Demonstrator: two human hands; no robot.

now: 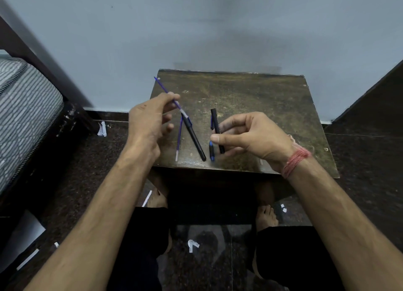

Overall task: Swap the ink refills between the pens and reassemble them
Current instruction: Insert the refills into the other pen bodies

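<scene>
Blue ink shows through the thin plastic refill that the person's left hand pinches between thumb and forefinger, the other fingers curled loosely under it. The refill slants up and away over the far left corner of the small, scuffed dark wooden table, its lower, pale end reaching down to the black pen barrel that lies diagonally on the tabletop. Whether that end is already inside the barrel I cannot tell from here.

Just left of that barrel, a second thin blue refill rests flat on the wood, running almost parallel to it. The right hand, a red thread band at the wrist, is closed around another black pen barrel, gripping it near the middle with fingertips and thumb and holding it nearly upright. A short blue-and-black pen piece sits on the table just beside the thumb.

These parts look very light, and the refills look thin enough to bend or kink if pushed from far back. My guess is that a grip close to the entering end would steer the refill best, with the barrel held around its middle. The smooth plastic could roll on the tabletop, and the small piece near the table's front edge might easily get knocked off.
</scene>
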